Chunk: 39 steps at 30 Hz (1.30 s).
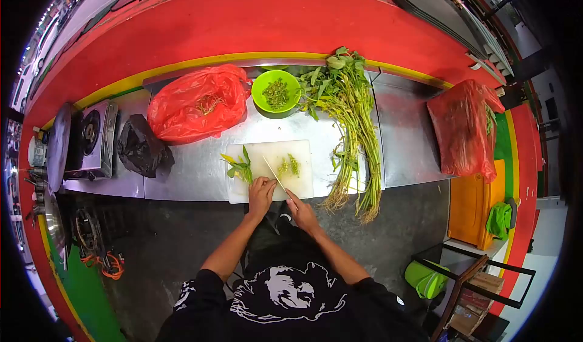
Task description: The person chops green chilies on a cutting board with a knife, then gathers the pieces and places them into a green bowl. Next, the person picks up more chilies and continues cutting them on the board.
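A knife (pixel 274 172) is gripped in my right hand (pixel 302 213), its blade slanting up and left over the white cutting board (pixel 237 151). My left hand (pixel 261 197) is closed around the lower part of a leafy green sprig (pixel 242 168), close beside the blade. The sprig's leaves fan out to the upper left, one of them yellow. Small chopped green pieces (pixel 290 165) lie on the board to the right of the knife. Behind the board stands a bright green bowl (pixel 258 86) holding more chopped greens (pixel 277 94).
Long-stemmed greens with roots (pixel 355 123) lie right of the board, roots overhanging the counter's front edge. An open red plastic bag (pixel 176 114) and a black bag (pixel 143 145) are left. Another red bag (pixel 461 132) stands far right; a gas stove (pixel 97 135) sits far left.
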### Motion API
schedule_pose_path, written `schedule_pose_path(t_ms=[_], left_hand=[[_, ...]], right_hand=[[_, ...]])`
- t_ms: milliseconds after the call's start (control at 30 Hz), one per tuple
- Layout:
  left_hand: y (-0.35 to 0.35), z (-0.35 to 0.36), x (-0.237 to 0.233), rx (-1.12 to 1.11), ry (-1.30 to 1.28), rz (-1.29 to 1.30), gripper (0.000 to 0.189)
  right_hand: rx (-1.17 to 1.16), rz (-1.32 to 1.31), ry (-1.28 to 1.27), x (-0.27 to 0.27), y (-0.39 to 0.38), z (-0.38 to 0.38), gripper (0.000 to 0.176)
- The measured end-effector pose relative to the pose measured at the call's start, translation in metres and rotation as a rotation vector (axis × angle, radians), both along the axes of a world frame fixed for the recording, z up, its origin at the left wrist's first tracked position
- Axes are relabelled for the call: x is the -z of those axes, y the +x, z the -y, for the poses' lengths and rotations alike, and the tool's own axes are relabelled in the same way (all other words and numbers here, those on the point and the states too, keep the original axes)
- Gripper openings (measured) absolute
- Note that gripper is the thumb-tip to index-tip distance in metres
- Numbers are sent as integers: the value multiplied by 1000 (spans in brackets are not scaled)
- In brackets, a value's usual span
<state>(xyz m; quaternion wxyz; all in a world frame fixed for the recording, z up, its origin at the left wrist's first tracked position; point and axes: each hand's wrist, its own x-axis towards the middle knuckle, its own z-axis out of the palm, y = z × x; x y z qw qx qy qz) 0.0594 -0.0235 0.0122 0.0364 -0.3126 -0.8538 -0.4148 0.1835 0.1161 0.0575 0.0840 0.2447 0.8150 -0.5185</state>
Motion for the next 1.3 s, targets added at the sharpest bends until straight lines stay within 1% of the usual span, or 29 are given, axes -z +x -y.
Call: schedule_pose_path(t_ms=[33,67,133,267,333,367,433,467,533,667,767,833,867,967,1033,1167,1267,1300], left_hand=[[1,1,-1,-6,-4,-17,15],[1,0,-2,-4,-5,-19,15],[2,0,-1,-15,-24,11,15],[-1,-1,9,-38,-10,30,15],[-1,0,8,-27,-1,41,15],[0,0,7,-25,-1,42,15],[-1,1,5,-16,-22,58,15],[0,1,4,-11,-19,57,15],[3,2,1,-15,-39,38,15],[4,4,3,8,-57,-3,15],[5,0,6,-20,-11,-16,14],[4,-2,5,-58,-25,14,12],[4,-2,4,-59,-26,16,12],[3,-2,5,-59,-36,-12,13],[3,1,2,-23,-42,22,14],[5,2,2,-23,-50,-5,14],[5,3,1,-5,-13,-4,14],[5,3,1,-5,13,6,14]], right_hand=[[-10,106,-57,-7,-5,-1,45],[-8,104,-57,-4,-6,-1,45],[5,-69,24,6,-3,1,45],[23,-45,-50,8,19,5,44],[41,-234,71,18,27,8,44],[43,-233,72,23,29,8,44],[31,-42,-6,14,23,6,44],[37,-44,-3,9,18,5,44],[-22,107,44,-7,4,4,44],[-7,34,7,1,-1,3,44],[16,-29,-17,10,8,3,43],[42,-223,21,20,16,6,40],[41,-221,20,25,21,7,40],[49,-148,31,15,24,7,40],[18,57,-28,10,18,6,43],[-16,77,17,2,4,3,44],[-1,30,-12,5,2,4,45],[12,-30,1,6,5,4,45]])
